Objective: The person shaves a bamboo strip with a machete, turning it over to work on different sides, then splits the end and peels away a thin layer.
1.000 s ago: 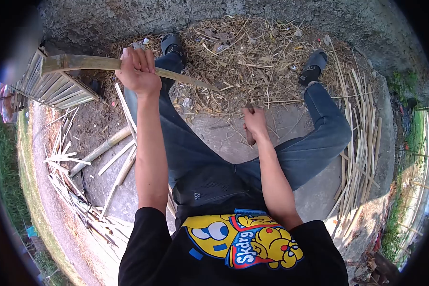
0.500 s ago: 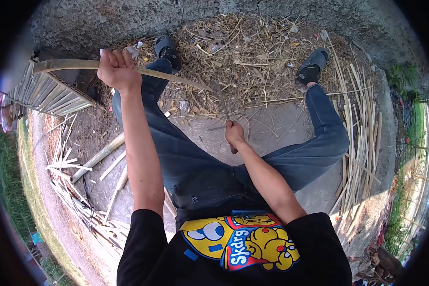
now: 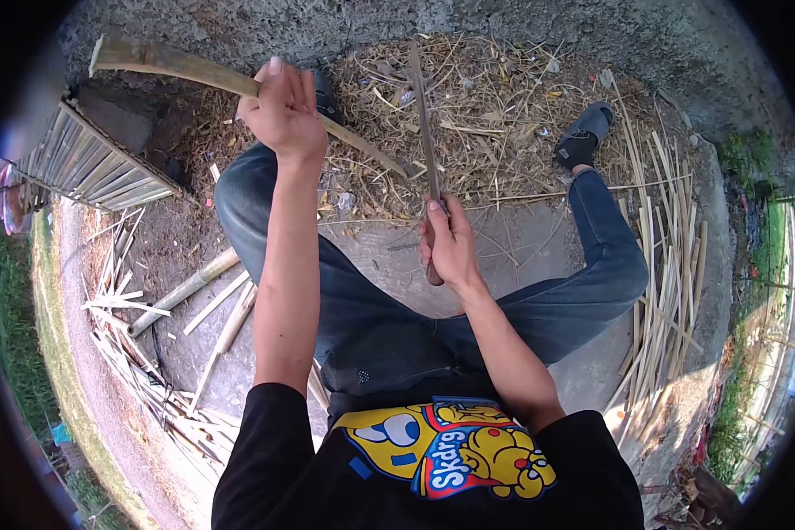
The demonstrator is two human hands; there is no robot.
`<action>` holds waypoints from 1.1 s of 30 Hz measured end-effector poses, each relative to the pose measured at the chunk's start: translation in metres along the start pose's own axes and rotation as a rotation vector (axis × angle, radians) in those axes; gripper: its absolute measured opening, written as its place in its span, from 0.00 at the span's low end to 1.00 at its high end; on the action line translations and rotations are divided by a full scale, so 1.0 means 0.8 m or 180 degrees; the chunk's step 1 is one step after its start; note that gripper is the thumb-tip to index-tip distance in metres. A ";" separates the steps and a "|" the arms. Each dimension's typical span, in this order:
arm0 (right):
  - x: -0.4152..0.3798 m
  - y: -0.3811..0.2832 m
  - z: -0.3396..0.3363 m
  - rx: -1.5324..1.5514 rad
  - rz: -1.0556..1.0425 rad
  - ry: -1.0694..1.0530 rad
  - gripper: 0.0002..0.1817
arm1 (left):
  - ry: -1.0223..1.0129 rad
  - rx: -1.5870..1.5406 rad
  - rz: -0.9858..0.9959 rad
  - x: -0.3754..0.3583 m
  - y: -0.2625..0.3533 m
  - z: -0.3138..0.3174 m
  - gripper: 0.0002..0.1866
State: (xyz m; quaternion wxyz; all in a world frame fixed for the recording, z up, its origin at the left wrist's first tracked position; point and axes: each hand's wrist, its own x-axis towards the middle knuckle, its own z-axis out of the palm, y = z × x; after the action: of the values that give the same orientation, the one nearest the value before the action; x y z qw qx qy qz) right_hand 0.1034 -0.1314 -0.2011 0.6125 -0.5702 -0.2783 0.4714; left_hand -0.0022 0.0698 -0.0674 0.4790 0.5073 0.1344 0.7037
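Bamboo strip (image 3: 177, 66) gripped in left hand (image 3: 283, 110), right hand (image 3: 450, 243) clasping a knife (image 3: 424, 115) just beside it

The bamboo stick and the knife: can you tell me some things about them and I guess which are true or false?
1. The left hand grips the bamboo strip. True.
2. The right hand is empty. False: it holds a long knife, blade pointing away from the person.
3. The knife blade is cutting into the bamboo strip. False: blade and strip are apart.
4. Thin bamboo slats lie on the ground by the person's right leg. True.
5. The person is barefoot. False: a dark sandal shows on the right foot.
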 end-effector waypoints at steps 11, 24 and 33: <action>-0.013 0.015 0.014 -0.0374 0.0051 0.0037 0.24 | -0.0018 0.0185 0.0165 -0.016 -0.022 0.076 0.25; -0.020 0.001 0.042 -0.0048 0.0588 -0.0240 0.25 | 0.0627 0.0247 0.0292 -0.010 -0.021 0.052 0.24; -0.015 -0.105 0.030 -0.0065 -0.1287 0.0193 0.24 | 0.1179 -0.0103 -0.0158 -0.008 -0.017 -0.001 0.24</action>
State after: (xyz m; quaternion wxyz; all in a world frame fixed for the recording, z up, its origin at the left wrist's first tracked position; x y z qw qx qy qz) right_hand 0.0991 -0.1240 -0.1131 0.6970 -0.5228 -0.3733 0.3187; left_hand 0.0045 0.0714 -0.0808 0.4713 0.3578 0.2214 0.7751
